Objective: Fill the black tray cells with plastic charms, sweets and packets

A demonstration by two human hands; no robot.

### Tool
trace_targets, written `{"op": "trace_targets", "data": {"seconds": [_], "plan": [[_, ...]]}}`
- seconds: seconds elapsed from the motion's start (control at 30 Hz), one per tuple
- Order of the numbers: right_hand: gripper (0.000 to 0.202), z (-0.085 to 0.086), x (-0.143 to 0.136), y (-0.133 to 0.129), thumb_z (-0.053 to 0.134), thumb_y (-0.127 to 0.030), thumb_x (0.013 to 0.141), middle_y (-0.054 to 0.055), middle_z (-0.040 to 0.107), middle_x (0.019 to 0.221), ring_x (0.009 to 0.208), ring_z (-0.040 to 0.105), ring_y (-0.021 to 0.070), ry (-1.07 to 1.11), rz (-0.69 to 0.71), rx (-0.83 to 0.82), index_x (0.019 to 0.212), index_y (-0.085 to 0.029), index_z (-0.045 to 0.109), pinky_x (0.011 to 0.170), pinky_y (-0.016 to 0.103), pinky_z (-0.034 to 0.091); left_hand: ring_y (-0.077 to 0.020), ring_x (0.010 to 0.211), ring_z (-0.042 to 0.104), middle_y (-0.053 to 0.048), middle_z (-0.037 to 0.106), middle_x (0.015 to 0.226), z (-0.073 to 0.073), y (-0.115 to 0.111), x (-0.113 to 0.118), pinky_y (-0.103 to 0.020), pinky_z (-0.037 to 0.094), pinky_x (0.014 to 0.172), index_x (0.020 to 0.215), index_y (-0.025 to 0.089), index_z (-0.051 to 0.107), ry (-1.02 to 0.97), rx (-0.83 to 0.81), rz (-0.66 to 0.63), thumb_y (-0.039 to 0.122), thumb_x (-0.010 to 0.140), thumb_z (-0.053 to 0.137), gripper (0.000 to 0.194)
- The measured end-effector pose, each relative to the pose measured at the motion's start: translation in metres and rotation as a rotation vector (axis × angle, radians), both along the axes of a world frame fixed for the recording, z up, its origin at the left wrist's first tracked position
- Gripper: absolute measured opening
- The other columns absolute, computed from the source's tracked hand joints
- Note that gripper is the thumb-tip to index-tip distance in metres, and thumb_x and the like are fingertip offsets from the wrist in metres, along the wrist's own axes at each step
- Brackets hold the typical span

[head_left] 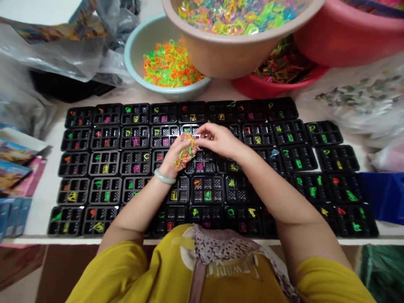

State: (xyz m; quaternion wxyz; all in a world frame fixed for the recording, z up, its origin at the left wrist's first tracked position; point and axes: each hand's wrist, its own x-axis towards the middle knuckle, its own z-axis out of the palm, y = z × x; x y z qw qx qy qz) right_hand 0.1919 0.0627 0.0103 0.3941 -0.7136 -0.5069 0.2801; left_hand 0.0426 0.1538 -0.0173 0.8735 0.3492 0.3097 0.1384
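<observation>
Rows of black compartment trays (136, 162) cover the table, with small coloured plastic pieces (208, 195) lying in some compartments. Over the middle of the rows, my left hand (176, 155) is closed round a bunch of clear, orange, yellow and green plastic pieces (188, 149). My right hand (217, 139) meets it from the right, its thumb and fingers pinched together beside the bunch; whatever they pinch is too small to make out.
Behind the trays stand a light blue bowl (135, 54), a beige bowl (221, 50) raised above it, and red bowls (347, 38) at the right. Plastic bags (88, 54) lie back left, boxes (12, 172) left, a blue bin (383, 195) right.
</observation>
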Motion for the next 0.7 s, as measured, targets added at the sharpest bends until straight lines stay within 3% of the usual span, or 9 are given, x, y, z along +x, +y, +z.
{"op": "trace_targets", "data": {"seconds": [0.13, 0.27, 0.4, 0.5, 0.7], "plan": [[0.015, -0.008, -0.024, -0.017, 0.068, -0.020, 0.075, -0.001, 0.063, 0.082, 0.065, 0.056, 0.0118, 0.161, -0.104, 0.087, 0.087, -0.019, 0.060, 0.065, 0.027, 0.046, -0.0050, 0.045, 0.053, 0.002, 0.062, 0.075, -0.003, -0.009, 0.011, -0.012, 0.025, 0.029, 0.097, 0.018, 0.050, 0.025, 0.014, -0.026, 0.028, 0.062, 0.079, 0.047], [0.008, -0.025, -0.024, -0.024, 0.063, -0.025, 0.080, -0.003, 0.060, 0.069, 0.061, 0.058, 0.0118, 0.421, -0.177, 0.121, 0.079, -0.020, 0.057, 0.063, 0.028, 0.049, -0.0084, 0.050, 0.059, 0.002, 0.061, 0.073, -0.002, -0.018, 0.013, -0.013, 0.024, 0.031, 0.098, 0.019, 0.050, 0.049, 0.032, -0.047, 0.028, 0.060, 0.080, 0.049], [0.016, -0.029, -0.025, -0.035, 0.062, -0.033, 0.082, -0.003, 0.060, 0.073, 0.059, 0.059, 0.0116, 0.552, -0.195, 0.123, 0.091, -0.020, 0.059, 0.060, 0.028, 0.050, -0.0096, 0.048, 0.058, 0.002, 0.060, 0.067, -0.005, -0.025, 0.012, -0.013, 0.023, 0.032, 0.097, 0.018, 0.050, 0.071, 0.051, -0.089, 0.028, 0.058, 0.080, 0.050], [0.023, -0.027, -0.031, -0.043, 0.063, -0.036, 0.082, 0.001, 0.062, 0.085, 0.066, 0.061, 0.0131, 0.492, -0.188, 0.134, 0.100, -0.021, 0.060, 0.063, 0.029, 0.052, -0.0091, 0.048, 0.058, 0.002, 0.063, 0.071, -0.006, -0.029, 0.012, -0.014, 0.025, 0.034, 0.096, 0.019, 0.050, 0.095, 0.074, -0.100, 0.028, 0.058, 0.079, 0.048], [0.011, -0.029, -0.038, -0.054, 0.060, -0.031, 0.085, 0.002, 0.064, 0.085, 0.080, 0.060, 0.0170, 0.130, -0.293, 0.187, 0.087, -0.021, 0.066, 0.075, 0.033, 0.051, -0.0090, 0.054, 0.059, 0.002, 0.064, 0.074, -0.001, -0.036, 0.009, -0.017, 0.040, 0.046, 0.099, 0.018, 0.055, 0.180, 0.210, -0.151, 0.023, 0.060, 0.079, 0.047]]}}
